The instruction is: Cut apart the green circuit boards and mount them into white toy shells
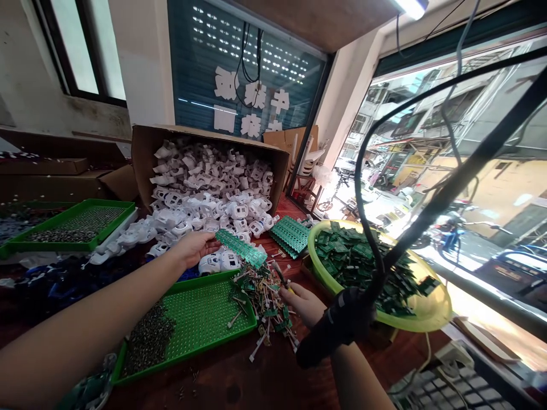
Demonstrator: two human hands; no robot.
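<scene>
My left hand (194,249) pinches the left end of a green circuit board panel (241,247), which slants down to the right. Closed around a slim tool with a dark tip and some yellow on its handle (290,290) is my right hand (305,302); its exact kind is hard to make out. The tool's tip is close to the panel's right end. Beneath lies a heap of small boards with white-plugged wires (269,304). White plastic shells (217,261) sit just behind the panel.
A green tray (200,319) holds many screws (149,336). An open carton (143,165) spills white shells. Stacked board panels (291,234) lie beside a yellow basin (440,310) of small boards. A black cylindrical device (342,322) on a cable hangs before my right forearm. Another green tray (128,213) stands left.
</scene>
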